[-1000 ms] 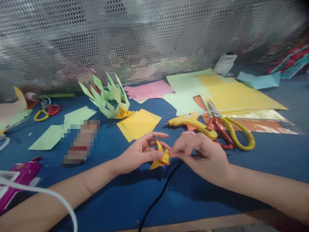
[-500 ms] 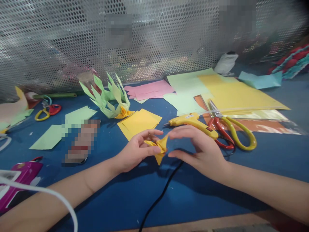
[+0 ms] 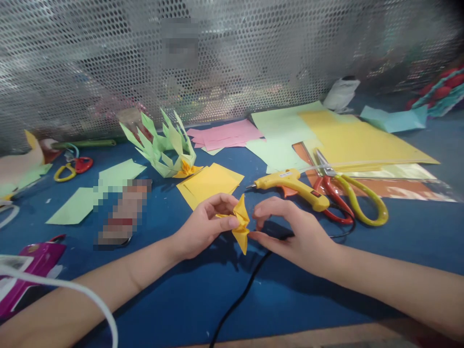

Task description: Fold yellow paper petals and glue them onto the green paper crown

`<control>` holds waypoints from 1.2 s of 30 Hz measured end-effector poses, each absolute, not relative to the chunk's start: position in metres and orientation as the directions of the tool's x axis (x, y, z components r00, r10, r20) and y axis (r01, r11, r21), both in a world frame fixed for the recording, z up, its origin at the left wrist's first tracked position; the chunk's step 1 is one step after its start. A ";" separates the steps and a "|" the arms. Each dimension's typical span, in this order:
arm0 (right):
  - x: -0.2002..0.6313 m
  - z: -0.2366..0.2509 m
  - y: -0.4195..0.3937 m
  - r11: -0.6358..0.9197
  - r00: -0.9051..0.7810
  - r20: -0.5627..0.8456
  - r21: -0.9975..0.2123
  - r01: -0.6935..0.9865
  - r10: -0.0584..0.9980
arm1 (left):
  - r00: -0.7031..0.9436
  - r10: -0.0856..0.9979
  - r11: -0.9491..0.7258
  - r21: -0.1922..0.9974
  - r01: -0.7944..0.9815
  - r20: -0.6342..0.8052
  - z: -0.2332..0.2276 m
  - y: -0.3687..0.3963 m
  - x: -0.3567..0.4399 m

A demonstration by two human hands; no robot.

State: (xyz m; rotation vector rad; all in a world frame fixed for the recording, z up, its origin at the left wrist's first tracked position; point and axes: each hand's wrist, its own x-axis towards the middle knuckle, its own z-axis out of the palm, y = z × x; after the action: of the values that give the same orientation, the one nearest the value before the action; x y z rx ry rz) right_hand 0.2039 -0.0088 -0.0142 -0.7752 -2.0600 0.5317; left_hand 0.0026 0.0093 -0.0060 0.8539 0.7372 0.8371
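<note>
Left hand [image 3: 203, 227] pinches folded yellow paper [image 3: 241, 223]; right hand [image 3: 290, 232] open w/ thumb touching its lower tip. Glue gun [image 3: 290, 186] just beyond right hand, scissors [image 3: 344, 195] behind it.

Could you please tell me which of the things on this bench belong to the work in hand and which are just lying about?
In hand:
- left hand
- right hand
- folded yellow paper piece

Lying about:
- glue gun
- large scissors
- small scissors
- green paper crown
- yellow paper squares
- pink sheets
</note>
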 end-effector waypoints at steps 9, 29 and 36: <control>0.203 -0.010 -0.012 0.856 -0.593 0.618 -0.390 0.340 0.517 | 0.517 0.828 0.426 0.841 -0.333 -0.215 -0.005 0.010 0.003; 0.214 0.000 -0.011 0.898 -0.539 0.719 -0.367 0.242 0.439 | 0.642 0.744 0.418 0.879 -0.229 -0.187 -0.006 0.010 -0.001; 0.211 0.004 -0.012 0.880 -0.491 0.731 -0.384 0.279 0.475 | 0.643 0.737 0.430 0.879 -0.205 -0.210 -0.006 0.010 0.000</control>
State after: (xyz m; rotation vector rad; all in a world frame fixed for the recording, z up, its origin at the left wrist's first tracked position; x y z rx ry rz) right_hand 0.2108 -0.0123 0.0040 -0.5431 -2.1140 0.2655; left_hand 0.0000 0.0102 -0.0064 0.9538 0.6455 0.6415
